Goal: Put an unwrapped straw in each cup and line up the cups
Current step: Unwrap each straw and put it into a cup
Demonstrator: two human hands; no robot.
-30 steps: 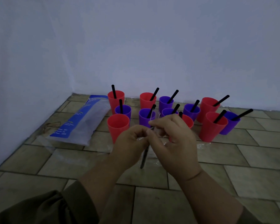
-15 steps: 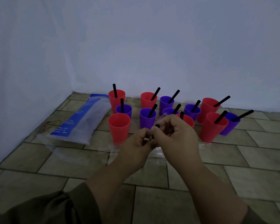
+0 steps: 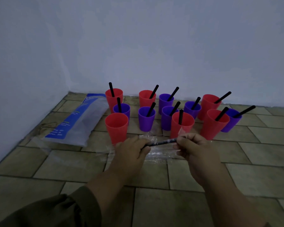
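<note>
Presently, risk: straw (image 3: 162,142) slipping free and dropping among loose clear wrappers (image 3: 156,154) on floor, if film tears abruptly; jerk could also topple nearby empty red cup (image 3: 116,126). Straw: horizontal, spanning both hands, just before cups. Left hand (image 3: 133,149): fingers curled round one end. Right hand (image 3: 193,148): fingertips pinching other end.

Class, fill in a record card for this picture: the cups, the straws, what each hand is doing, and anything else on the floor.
Cups: six red, six purple, clustered on the tiled floor by the wall
Straws in cups: eleven, black, one each
Empty cup: front-left red one, no straw
Held straw: black, roughly level, seemingly in clear film
Left hand: grips its left end
Right hand: pinches its right end
Also on floor: clear wrappers under the hands; blue-and-clear bag left of the cups
</note>
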